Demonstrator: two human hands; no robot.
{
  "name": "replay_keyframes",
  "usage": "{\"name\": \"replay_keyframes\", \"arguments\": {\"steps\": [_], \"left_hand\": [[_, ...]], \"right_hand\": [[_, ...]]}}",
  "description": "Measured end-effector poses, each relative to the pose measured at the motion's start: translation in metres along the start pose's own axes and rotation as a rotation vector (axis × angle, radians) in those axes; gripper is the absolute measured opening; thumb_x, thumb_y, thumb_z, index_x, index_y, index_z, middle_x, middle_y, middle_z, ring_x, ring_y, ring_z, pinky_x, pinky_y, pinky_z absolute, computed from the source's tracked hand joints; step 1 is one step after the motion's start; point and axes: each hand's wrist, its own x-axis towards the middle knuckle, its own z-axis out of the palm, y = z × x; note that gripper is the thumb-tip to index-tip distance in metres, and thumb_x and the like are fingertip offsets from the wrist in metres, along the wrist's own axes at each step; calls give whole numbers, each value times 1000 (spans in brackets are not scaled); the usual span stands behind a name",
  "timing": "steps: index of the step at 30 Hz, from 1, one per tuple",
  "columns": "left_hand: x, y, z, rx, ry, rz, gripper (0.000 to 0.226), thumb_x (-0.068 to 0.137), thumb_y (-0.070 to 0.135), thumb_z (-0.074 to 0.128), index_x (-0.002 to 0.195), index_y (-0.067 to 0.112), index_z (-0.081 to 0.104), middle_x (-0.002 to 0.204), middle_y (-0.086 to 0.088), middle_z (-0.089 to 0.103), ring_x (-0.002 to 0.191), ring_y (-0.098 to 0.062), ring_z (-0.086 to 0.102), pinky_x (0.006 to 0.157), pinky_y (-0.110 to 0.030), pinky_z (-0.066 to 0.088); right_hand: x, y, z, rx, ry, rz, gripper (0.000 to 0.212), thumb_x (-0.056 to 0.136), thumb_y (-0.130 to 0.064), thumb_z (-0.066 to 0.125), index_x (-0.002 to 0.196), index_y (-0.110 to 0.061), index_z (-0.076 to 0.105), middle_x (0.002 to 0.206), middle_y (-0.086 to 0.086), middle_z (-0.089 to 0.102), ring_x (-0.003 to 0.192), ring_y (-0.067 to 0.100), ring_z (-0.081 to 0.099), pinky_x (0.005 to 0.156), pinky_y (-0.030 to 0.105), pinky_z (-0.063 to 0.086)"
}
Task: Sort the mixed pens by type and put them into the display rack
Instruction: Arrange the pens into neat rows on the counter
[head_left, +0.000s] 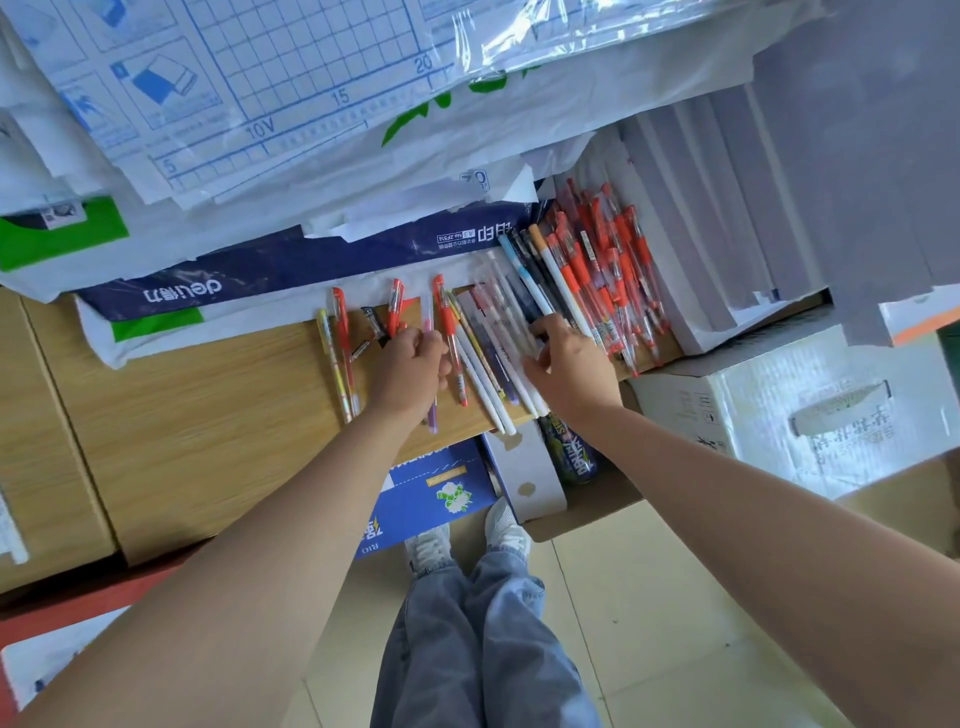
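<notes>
Head view: white pens (491, 395) lie under the right hand (569, 371).

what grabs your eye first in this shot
The heap of red-capped clear pens piled at the right end of the light wooden shelf stands out first. Next come the two bare arms reaching in from below: the left hand curled over a pale purple pen, the right hand on a fan of white pens.
</notes>
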Motion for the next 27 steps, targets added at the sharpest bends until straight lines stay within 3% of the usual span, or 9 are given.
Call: {"name": "replay_keyframes", "arguments": {"steps": [3, 8, 12, 16, 19, 21, 25, 27], "left_hand": [[0, -3, 1, 18, 6, 9, 25, 103, 21, 39, 93, 6, 56, 72, -2, 56, 64, -14, 53, 57, -20, 47], [1, -5, 4, -11, -9, -26, 24, 102, 17, 40, 94, 2, 57, 72, -5, 54, 63, -18, 51, 60, -30, 47], [4, -9, 4, 34, -5, -33, 25, 101, 21, 42, 90, 7, 59, 73, -4, 58, 68, -21, 56, 69, -36, 50], [6, -10, 3, 48, 24, -64, 25, 100, 24, 45, 87, 12, 62, 72, -3, 61, 69, -24, 59, 76, -46, 54], [4, -9, 2, 45, 37, -72, 24, 99, 20, 47, 82, 11, 61, 69, -3, 59, 66, -25, 58, 74, -44, 53], [3, -10, 1, 36, 38, -78, 23, 99, 19, 47, 81, 12, 60, 70, -3, 60, 67, -25, 58, 74, -44, 53], [1, -13, -3, 66, 31, -68, 25, 100, 23, 45, 88, 9, 62, 79, -5, 63, 76, -29, 60, 70, -44, 54], [0, -13, -4, 82, 28, -56, 28, 100, 23, 44, 94, 4, 63, 84, -9, 65, 81, -33, 62, 69, -40, 53]], "right_hand": [[1, -6, 12, 43, -18, -7, 35, 92, -25, 59, 121, -10, 46, 85, 6, 64, 73, 24, 62, 61, 37, 54], [1, -14, 19, 128, -81, -53, 41, 88, -28, 65, 120, -11, 46, 84, 5, 64, 73, 22, 61, 62, 37, 54], [-1, -2, 5, 116, 30, -68, 30, 90, -23, 62, 117, -13, 53, 81, -2, 63, 67, 16, 57, 56, 27, 47], [-1, 8, -3, 108, 25, -99, 15, 89, -22, 60, 103, -17, 62, 75, -3, 64, 64, 16, 59, 58, 33, 53], [-2, -2, 2, 126, -92, -201, 18, 92, -23, 59, 109, -19, 63, 78, -2, 66, 57, 7, 53, 59, 29, 52], [0, -7, 7, 71, -129, -175, 23, 93, -24, 58, 115, -19, 61, 85, 0, 69, 64, 12, 57, 60, 28, 51], [4, -4, 10, 36, -30, -95, 23, 93, -24, 57, 115, -16, 60, 83, 3, 69, 64, 17, 56, 49, 21, 39], [4, -1, 7, 26, 30, -63, 21, 94, -23, 55, 113, -16, 58, 77, 3, 67, 61, 18, 57, 48, 23, 40]]}}
